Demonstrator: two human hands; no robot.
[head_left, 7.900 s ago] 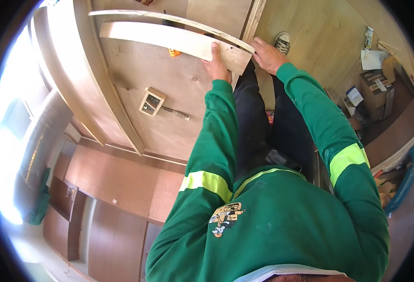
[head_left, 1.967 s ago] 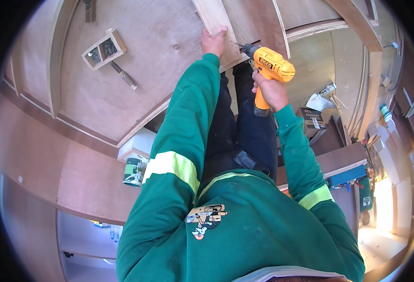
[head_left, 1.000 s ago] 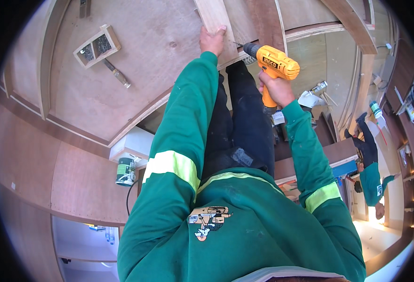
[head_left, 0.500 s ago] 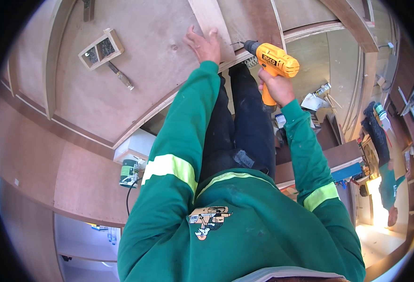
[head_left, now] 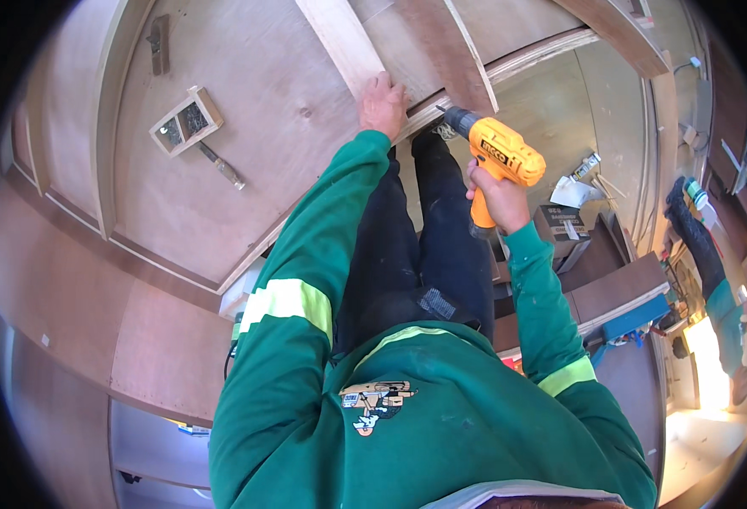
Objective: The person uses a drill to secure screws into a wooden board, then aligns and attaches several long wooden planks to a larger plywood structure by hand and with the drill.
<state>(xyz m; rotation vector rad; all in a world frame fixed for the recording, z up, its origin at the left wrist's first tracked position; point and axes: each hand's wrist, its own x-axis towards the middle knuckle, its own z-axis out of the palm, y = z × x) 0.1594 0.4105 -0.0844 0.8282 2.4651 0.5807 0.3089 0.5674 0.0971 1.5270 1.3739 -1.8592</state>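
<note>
My left hand is closed over the near end of a pale wooden strip, at the edge of a large plywood panel. A yellow cordless drill is in my right hand, with my fingers wrapped round its handle. The drill points up and to the left. Its bit ends close to the panel's edge, just right of my left hand; whether it touches the wood, I cannot tell. A darker brown strip lies to the right of the pale one.
On the panel lie a small wooden frame, a chisel-like tool and a dark wooden block. A cardboard box and a tube are at the right. Another person is at the far right.
My left hand has gone from spread fingers on the pale strip to a closed hold at its near end. The drill has shifted slightly down and right, and the view has moved.
</note>
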